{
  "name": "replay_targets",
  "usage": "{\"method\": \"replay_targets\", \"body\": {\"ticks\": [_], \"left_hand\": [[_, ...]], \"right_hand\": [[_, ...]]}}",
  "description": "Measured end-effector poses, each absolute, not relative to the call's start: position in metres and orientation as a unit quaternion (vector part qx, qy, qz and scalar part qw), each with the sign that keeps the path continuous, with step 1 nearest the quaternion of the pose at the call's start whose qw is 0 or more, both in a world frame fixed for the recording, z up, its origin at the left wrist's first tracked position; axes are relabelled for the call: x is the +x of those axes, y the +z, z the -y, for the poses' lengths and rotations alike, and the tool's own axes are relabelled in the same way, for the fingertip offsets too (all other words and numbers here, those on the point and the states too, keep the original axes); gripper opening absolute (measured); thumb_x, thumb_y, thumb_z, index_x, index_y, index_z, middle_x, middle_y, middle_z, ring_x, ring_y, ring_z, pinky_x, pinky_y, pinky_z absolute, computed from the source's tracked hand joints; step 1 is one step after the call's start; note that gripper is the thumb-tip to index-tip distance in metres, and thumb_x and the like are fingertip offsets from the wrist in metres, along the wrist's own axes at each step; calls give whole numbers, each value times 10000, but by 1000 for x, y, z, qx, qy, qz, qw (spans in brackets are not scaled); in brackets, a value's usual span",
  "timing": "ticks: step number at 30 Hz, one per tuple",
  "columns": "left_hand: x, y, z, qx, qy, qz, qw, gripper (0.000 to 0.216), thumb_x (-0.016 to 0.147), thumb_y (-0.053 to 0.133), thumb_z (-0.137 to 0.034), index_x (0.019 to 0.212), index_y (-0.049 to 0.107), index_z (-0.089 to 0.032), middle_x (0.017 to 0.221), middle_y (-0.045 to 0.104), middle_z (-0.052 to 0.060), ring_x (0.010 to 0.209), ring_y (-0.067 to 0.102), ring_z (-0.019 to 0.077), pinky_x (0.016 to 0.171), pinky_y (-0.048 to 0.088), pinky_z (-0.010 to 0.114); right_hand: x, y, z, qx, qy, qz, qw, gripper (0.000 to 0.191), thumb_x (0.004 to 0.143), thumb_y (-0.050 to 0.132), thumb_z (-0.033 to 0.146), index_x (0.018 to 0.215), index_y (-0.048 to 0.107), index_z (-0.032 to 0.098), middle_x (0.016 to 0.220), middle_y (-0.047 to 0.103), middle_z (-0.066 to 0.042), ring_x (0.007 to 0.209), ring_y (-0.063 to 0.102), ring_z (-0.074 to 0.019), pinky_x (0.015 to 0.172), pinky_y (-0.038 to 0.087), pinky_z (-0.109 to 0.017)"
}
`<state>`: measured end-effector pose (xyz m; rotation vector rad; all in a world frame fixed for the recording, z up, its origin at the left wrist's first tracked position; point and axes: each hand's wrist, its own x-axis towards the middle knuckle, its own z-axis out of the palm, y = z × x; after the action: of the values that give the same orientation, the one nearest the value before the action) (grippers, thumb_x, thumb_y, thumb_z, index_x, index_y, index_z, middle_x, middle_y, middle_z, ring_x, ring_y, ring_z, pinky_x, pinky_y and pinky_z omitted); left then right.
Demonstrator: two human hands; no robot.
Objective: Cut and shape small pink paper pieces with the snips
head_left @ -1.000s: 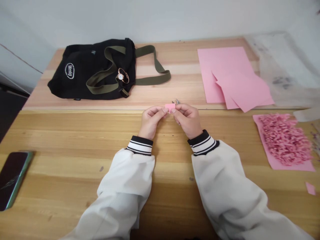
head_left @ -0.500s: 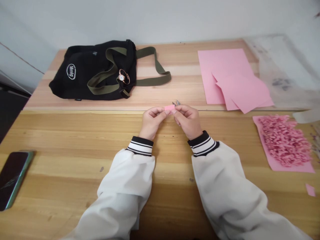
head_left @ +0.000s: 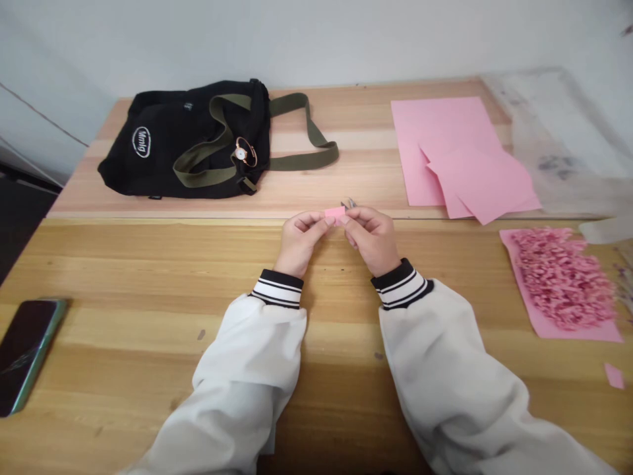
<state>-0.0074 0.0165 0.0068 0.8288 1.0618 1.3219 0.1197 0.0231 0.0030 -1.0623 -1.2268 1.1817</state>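
A small piece of pink paper is pinched between the thumbs and fingertips of both hands, near the middle of the table. My left hand grips its left end. My right hand grips the right end, its thumb close to my left thumb. Just behind the right fingertips, metal tips of a tool stick out, perhaps scissors; the rest is covered by the hand, so I cannot tell whether it is held.
A black bag with a watch on it lies back left, a phone at left. Pink sheets and a clear plastic bag lie back right. Curled pink paper strips are heaped at right, near a pink scrap.
Almost nothing differs. The pink paper between my fingertips has shifted very slightly; both hands stay in the same place.
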Motion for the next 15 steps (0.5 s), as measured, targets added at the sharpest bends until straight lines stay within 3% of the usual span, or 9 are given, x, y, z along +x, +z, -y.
{"method": "replay_targets", "body": {"ticks": [15], "left_hand": [[-8,8,-16,339,581,-441,594,246,535,834,-338,593,678,-157,563,612,-13,547,511,72,611,424,234]], "right_hand": [[119,5,-23,-451,513,487,544,311,676,728,448,667,569,181,416,429,90,392,345,-49,405,245,-229]]}}
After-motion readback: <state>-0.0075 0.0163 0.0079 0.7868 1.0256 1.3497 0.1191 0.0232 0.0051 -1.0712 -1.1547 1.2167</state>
